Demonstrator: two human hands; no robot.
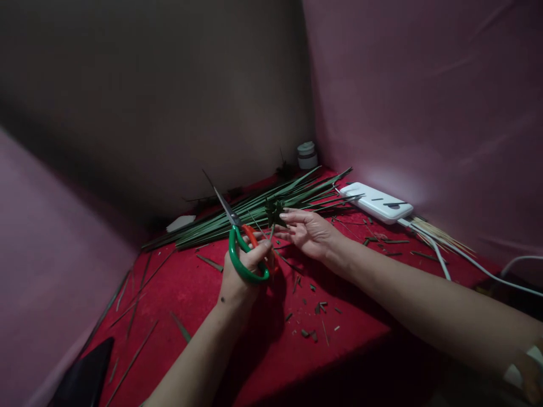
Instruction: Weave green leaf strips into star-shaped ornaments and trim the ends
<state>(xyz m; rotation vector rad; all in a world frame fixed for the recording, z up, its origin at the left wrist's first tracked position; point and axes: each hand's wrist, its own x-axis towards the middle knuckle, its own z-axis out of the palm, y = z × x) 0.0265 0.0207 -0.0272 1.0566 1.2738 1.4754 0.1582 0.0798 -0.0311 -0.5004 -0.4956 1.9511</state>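
From where I stand, both forearms reach in over a red-covered counter [161,294], one from the lower middle and one from the right, and they converge just short of a pile of long green strips [254,206]. The left hand [241,271] is curled with its back toward the near edge and its thumb lying along the top. It is clamped on the scissors [233,217], whose green loop sits over the thumb side and whose orange loop is partly hidden among the fingers. The blades slant up and away to the left, over the pile; I can't tell whether they are fully closed.

The right hand [311,234] comes in nearly level, palm turned partly inward and fingers stretched out to the left. Its fingertips pinch a dark green leafy piece [275,211], which is held up in front of the strips, just above and beyond the left hand. A thin stem [272,232] runs down from it into the narrow space between the hands. The fingers of the two are very near each other; whether they touch I can't make out.

Small clippings [314,334] lie scattered below the right wrist. Beyond the right forearm rests a white device [375,202] with a white cable [470,268] at its end, beside a bundle of pale sticks [445,234]. A white-lidded jar [306,155] stands in the far corner.
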